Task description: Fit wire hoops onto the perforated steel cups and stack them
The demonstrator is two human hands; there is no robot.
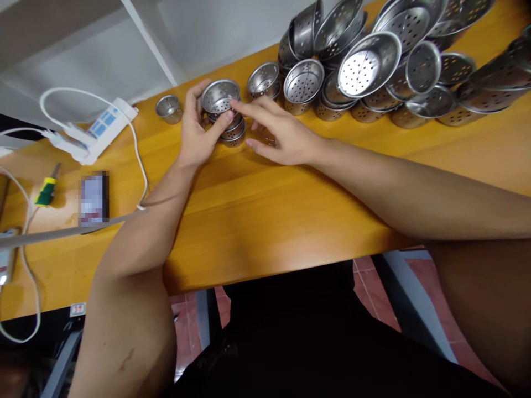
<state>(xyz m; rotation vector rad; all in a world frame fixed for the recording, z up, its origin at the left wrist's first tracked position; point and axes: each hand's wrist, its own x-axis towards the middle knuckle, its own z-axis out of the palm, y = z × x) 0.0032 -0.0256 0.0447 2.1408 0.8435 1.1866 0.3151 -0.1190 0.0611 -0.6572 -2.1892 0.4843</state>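
My left hand (200,122) is closed round the top of a short stack of perforated metal cups (233,134) standing on the wooden table. The uppermost cup (220,95) is wider, with a rolled rim and holes in its base. My right hand (279,128) reaches in from the right, fingers apart, its index fingertip at the rim of that top cup. Whether the fingertip presses on the metal I cannot tell. A small metal cup (168,109) stands alone to the left, and another perforated cup (264,81) sits just behind my right hand.
Many perforated metal cups (369,65) are piled at the back right. On the left lie a white power strip (105,130) with cables, a green and yellow screwdriver (47,190) and a phone (93,199). A wall runs behind the wooden table (257,221).
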